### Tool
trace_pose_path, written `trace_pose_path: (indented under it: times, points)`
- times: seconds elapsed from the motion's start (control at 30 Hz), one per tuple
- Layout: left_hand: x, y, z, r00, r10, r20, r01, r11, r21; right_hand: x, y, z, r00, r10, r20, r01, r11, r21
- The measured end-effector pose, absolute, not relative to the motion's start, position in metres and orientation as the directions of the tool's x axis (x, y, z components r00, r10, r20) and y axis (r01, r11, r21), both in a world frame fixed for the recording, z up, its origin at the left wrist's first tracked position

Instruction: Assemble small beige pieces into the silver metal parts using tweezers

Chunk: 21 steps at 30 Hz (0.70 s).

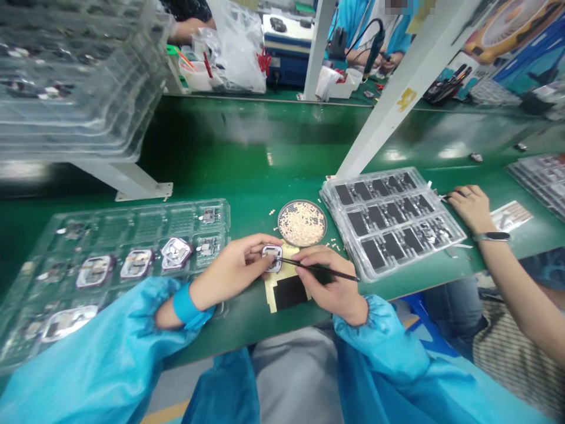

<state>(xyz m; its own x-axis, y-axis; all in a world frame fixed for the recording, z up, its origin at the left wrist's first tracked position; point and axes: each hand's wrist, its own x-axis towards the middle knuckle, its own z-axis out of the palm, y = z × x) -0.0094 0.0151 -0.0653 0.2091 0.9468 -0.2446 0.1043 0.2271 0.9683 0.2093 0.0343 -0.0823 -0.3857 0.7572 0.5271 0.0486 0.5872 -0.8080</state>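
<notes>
Head view: a small watch-like case (pixel 272 258) is held clamped between thumb and fingers of the left hand (pixel 247 262), above a yellow sheet (pixel 270 292) bearing a black patch, while dark tweezers (pixel 326 269) are gripped in the right hand (pixel 329 280), their tip brought to the case (whether the tips are closed cannot be told). The two hands are held close together, just nearer the wearer than a round dish (pixel 302 222) of small pale pieces. A clear compartment tray (pixel 145 227) with similar cases is seen on the left, stacked trays (pixel 392 221) of black pieces on the right.
</notes>
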Motion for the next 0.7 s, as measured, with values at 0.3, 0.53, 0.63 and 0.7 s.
trace_pose_path:
  times: [0.3, 0.53, 0.63, 0.7]
  points:
    - [0.0003, 0.0060, -0.0535, 0.349, 0.900, -0.260, -0.045, 0.293, 0.955, 0.2095, 0.0349, -0.0768, -0.380, 0.705, 0.599, -0.017, 0.642, -0.767]
    - [-0.0004, 0.0075, -0.0577, 0.339, 0.904, -0.260, -0.064, 0.298, 0.953, 0.2102, 0.0347, -0.0784, -0.392, 0.714, 0.580, 0.000, 0.631, -0.776]
    - [-0.0013, 0.0072, -0.0583, 0.338, 0.905, -0.257, -0.055, 0.292, 0.955, 0.2106, 0.0345, -0.0780, -0.402, 0.718, 0.568, -0.010, 0.617, -0.787]
    - [-0.0012, 0.0067, -0.0583, 0.334, 0.907, -0.256, -0.042, 0.285, 0.958, 0.2105, 0.0341, -0.0777, -0.399, 0.729, 0.556, -0.020, 0.599, -0.800]
